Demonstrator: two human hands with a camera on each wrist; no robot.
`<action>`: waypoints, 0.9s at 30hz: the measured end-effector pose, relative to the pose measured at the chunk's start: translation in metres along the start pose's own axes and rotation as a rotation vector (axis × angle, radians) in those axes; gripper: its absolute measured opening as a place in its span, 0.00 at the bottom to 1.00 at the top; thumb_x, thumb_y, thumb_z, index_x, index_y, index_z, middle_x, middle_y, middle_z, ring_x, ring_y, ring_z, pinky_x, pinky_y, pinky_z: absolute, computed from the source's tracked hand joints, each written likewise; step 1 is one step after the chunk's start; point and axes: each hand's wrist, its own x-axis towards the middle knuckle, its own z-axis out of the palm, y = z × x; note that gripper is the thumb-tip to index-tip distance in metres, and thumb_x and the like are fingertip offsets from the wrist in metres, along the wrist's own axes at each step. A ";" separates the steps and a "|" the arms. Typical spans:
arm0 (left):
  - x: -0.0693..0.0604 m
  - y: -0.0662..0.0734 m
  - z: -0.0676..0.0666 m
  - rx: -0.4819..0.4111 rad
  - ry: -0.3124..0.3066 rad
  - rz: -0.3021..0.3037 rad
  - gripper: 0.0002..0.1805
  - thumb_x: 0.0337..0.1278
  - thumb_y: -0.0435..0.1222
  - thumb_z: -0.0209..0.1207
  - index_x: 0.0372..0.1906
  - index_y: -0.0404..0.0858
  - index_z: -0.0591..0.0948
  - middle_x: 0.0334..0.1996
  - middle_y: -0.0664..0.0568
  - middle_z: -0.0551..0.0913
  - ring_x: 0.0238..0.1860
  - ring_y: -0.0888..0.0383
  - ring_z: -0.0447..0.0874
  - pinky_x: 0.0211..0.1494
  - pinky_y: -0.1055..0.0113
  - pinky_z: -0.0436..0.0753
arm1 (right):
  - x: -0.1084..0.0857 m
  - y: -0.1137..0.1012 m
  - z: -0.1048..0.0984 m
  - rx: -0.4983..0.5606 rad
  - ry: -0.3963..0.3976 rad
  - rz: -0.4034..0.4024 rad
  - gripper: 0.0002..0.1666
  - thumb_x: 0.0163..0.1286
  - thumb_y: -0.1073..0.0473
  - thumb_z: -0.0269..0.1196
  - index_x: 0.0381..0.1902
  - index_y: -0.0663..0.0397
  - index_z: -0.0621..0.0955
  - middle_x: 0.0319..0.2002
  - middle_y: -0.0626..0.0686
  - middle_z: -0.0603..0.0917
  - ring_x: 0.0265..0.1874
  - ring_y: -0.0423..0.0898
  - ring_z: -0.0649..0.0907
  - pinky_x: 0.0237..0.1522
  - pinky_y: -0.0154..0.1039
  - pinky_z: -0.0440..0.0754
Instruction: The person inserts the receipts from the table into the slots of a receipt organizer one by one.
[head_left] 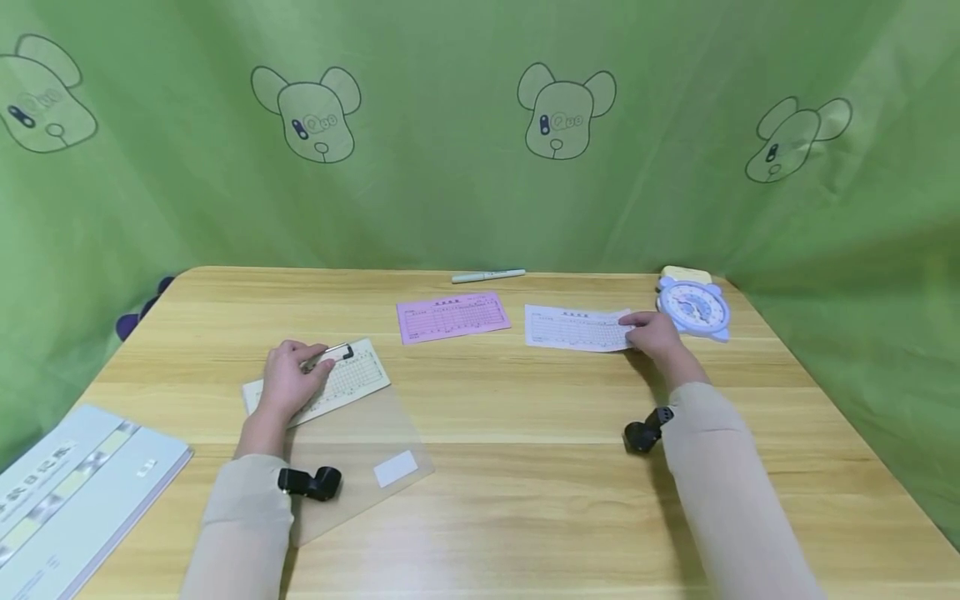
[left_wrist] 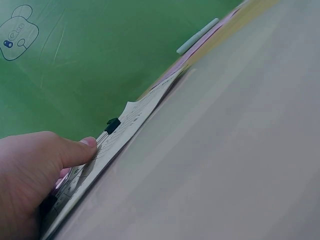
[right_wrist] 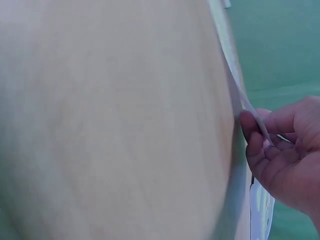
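Note:
A clear clipboard (head_left: 352,479) lies at the left of the table, with a printed cream form (head_left: 360,375) under the metal clip (head_left: 337,353) at its top edge. My left hand (head_left: 288,379) holds that clip between thumb and fingers; in the left wrist view the thumb (left_wrist: 87,145) lies against the clip's wire. On the right, my right hand (head_left: 656,333) pinches the right end of a printed white slip (head_left: 573,327). The right wrist view shows this edge lifted off the wood between thumb and fingers (right_wrist: 256,147). Between the hands lies a pink printed slip (head_left: 453,317).
Toward the back edge is a capped pen (head_left: 487,276). A blue clock (head_left: 693,307) stands right of my right hand, with a yellow item (head_left: 686,273) behind it. At the left front lies a pale blue book or folder (head_left: 82,492). A green curtain (head_left: 450,192) surrounds the table.

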 end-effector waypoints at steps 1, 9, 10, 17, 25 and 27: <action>0.000 0.000 0.000 0.000 -0.001 -0.001 0.19 0.53 0.38 0.54 0.48 0.30 0.74 0.40 0.38 0.68 0.43 0.44 0.61 0.44 0.52 0.61 | -0.001 0.000 -0.001 0.035 0.000 0.012 0.28 0.46 0.75 0.46 0.50 0.73 0.70 0.48 0.69 0.67 0.40 0.55 0.68 0.30 0.35 0.69; 0.000 0.001 -0.001 -0.011 -0.011 -0.011 0.20 0.54 0.38 0.53 0.49 0.30 0.74 0.41 0.39 0.68 0.44 0.44 0.61 0.44 0.52 0.61 | -0.016 -0.005 -0.004 0.200 0.064 0.065 0.25 0.55 0.73 0.48 0.53 0.68 0.69 0.57 0.65 0.64 0.49 0.54 0.66 0.42 0.36 0.69; -0.001 0.001 -0.001 -0.012 -0.012 -0.010 0.20 0.54 0.38 0.53 0.49 0.30 0.74 0.41 0.38 0.68 0.44 0.44 0.61 0.44 0.52 0.61 | -0.018 -0.006 -0.004 0.221 0.076 0.072 0.24 0.55 0.73 0.48 0.53 0.68 0.69 0.57 0.64 0.64 0.47 0.51 0.68 0.42 0.35 0.70; 0.000 0.001 -0.001 -0.012 -0.022 -0.020 0.20 0.54 0.39 0.53 0.50 0.30 0.73 0.42 0.38 0.67 0.45 0.44 0.60 0.45 0.52 0.61 | -0.027 -0.016 -0.004 0.349 0.118 0.080 0.24 0.58 0.70 0.51 0.55 0.64 0.68 0.56 0.62 0.64 0.34 0.36 0.72 0.39 0.28 0.72; -0.001 0.001 -0.001 -0.009 -0.014 -0.013 0.20 0.54 0.39 0.53 0.49 0.30 0.74 0.42 0.38 0.67 0.45 0.43 0.60 0.45 0.51 0.61 | -0.029 -0.032 0.014 0.552 0.043 -0.077 0.20 0.57 0.69 0.57 0.49 0.57 0.76 0.51 0.56 0.71 0.33 0.37 0.75 0.36 0.27 0.74; -0.001 0.001 -0.001 -0.008 -0.012 -0.013 0.20 0.54 0.39 0.53 0.49 0.31 0.74 0.42 0.38 0.67 0.45 0.43 0.61 0.45 0.51 0.61 | -0.029 -0.037 0.022 0.573 0.003 -0.114 0.21 0.56 0.69 0.57 0.50 0.57 0.75 0.52 0.56 0.70 0.34 0.38 0.75 0.37 0.29 0.74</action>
